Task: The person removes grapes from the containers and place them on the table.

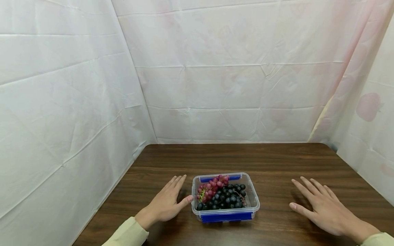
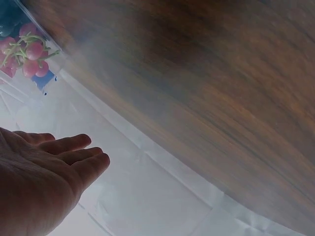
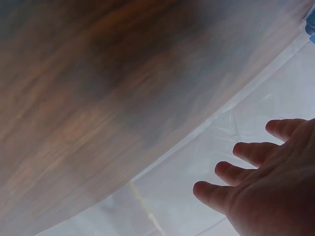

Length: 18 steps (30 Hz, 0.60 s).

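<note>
A clear plastic container (image 1: pixel 254 204) with blue side clips stands without a lid near the front of the table. Inside it, a bunch of red grapes (image 1: pixel 211 187) lies at the back left, with black grapes (image 1: pixel 227 198) in front and to the right. My left hand (image 1: pixel 167 201) is flat, palm down, just left of the container, its thumb tip right at the container's left rim. Well off to the right, my right hand (image 1: pixel 323 206) hovers palm down with fingers spread and holds nothing. The left wrist view shows the red grapes (image 2: pixel 32 51) beyond my straight fingers.
The dark wood table (image 1: pixel 271 157) has rounded far corners. White sheeting (image 1: pixel 215 89) hangs behind it and along both sides, close to the left edge (image 1: pixel 101 191). Bare tabletop lies between the container and my right hand.
</note>
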### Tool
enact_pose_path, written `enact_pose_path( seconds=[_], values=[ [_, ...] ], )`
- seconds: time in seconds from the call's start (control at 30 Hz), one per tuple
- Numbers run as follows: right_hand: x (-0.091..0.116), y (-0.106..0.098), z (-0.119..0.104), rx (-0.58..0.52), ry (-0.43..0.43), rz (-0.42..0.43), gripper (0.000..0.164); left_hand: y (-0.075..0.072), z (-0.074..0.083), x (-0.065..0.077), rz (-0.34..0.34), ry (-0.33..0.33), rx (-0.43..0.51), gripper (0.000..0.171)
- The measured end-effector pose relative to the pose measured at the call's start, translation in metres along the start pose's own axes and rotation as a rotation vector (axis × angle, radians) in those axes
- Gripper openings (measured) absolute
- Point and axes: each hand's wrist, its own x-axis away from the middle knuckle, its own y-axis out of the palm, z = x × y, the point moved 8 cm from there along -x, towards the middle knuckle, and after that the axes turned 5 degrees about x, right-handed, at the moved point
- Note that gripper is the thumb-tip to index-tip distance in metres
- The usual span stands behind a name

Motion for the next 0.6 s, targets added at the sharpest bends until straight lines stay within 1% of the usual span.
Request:
enact_pose_path(
  seconds=[0.37, 0.6],
  values=[
    [0.0011, -0.0016, -0.0064, -0.005, -0.018, 0.020, 0.079, 0.0035, 0.0041, -0.0018, 0.003, 0.007, 0.018, 0.085],
    [0.0016, -0.0026, -0.0096, -0.001, -0.023, 0.034, 0.079, 0.0031, 0.0082, -0.0026, 0.015, 0.018, 0.031, 0.082]
  ],
)
